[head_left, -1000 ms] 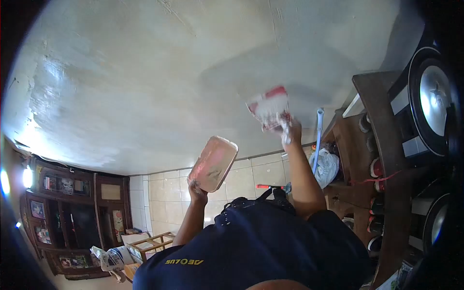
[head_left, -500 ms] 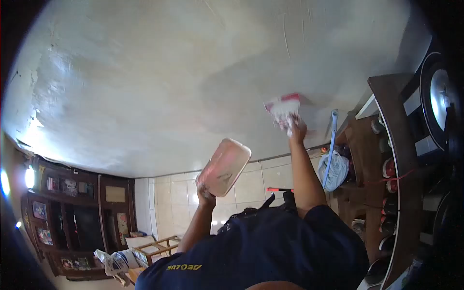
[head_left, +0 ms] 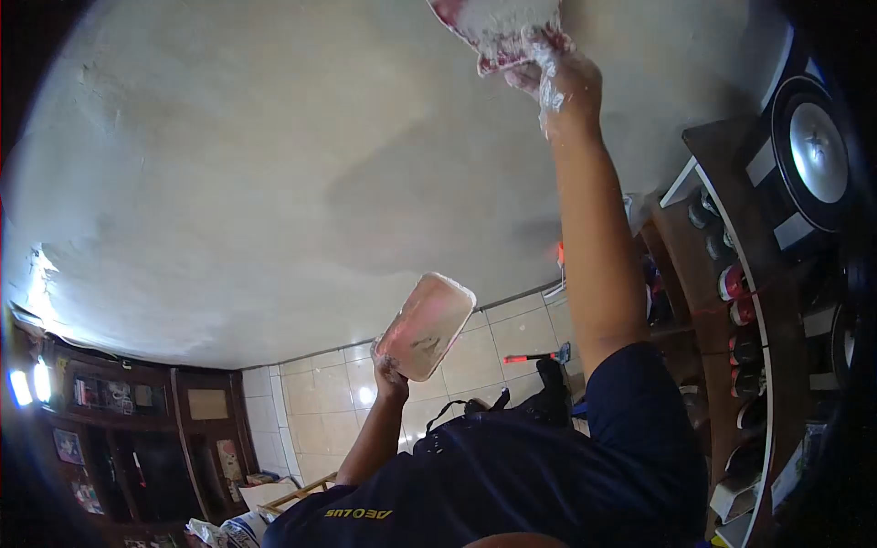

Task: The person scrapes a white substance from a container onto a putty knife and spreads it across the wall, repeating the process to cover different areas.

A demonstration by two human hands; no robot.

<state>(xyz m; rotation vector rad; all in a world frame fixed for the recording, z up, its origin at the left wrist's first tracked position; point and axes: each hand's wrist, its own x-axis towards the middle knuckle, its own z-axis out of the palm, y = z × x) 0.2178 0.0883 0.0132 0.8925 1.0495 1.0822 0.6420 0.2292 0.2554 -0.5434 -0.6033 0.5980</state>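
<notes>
In the head view, my right hand (head_left: pixel 559 84) is raised high on the right side of the wall (head_left: pixel 274 155). Its fingers are wrapped round a red putty spreader (head_left: pixel 507 23) thickly coated with white putty, and part of the spreader is cut off by the top edge. White paste covers the fingers and wrist. Lower down, my left hand (head_left: pixel 390 373) grips the side of a shallow pinkish plastic tray (head_left: pixel 427 326), tilted toward me, with a dark smear in it. Damp-looking darker patches show on the wall between the hands.
A red-and-black tool (head_left: pixel 534 356) lies on the tiled floor (head_left: pixel 343 388). On the right stand a shelf of shoes (head_left: pixel 744 347) and a large round speaker (head_left: pixel 816 151). A dark wooden cabinet (head_left: pixel 164 429) fills the lower left, near a wooden frame (head_left: pixel 297 493).
My right hand has moved up the wall with the putty spreader, and the arm is stretched further out. The tray in my left hand stays almost in place. The view has shifted slightly.
</notes>
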